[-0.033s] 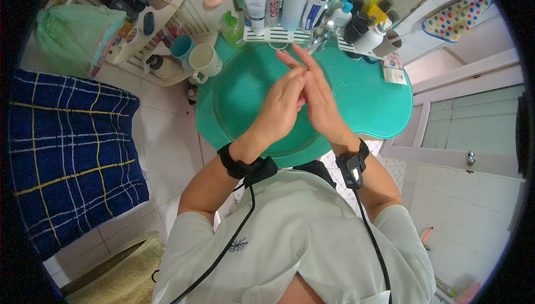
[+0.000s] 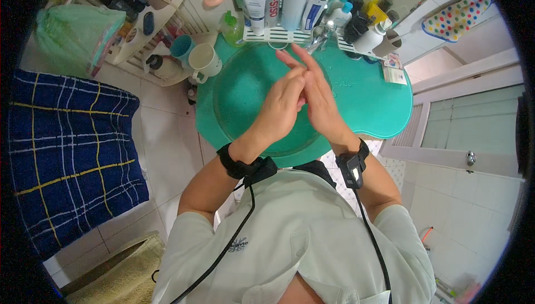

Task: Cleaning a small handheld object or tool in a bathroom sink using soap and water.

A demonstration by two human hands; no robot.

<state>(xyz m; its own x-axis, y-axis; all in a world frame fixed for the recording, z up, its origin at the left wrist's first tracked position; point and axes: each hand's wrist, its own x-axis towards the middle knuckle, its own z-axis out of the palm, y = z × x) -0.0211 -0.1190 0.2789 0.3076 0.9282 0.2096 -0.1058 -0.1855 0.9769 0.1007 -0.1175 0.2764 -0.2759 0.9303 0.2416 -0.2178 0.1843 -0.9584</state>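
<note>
The left hand (image 2: 282, 108) and right hand (image 2: 323, 108) are pressed together over the basin (image 2: 238, 84), the rub seemingly unfinished and the tap (image 2: 319, 37) untouched.

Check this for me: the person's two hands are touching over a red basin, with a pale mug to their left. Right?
The colour is wrong: the basin is green, not red, as the head view shows. The left hand and right hand do touch over it, and the pale mug is to their left.
</note>
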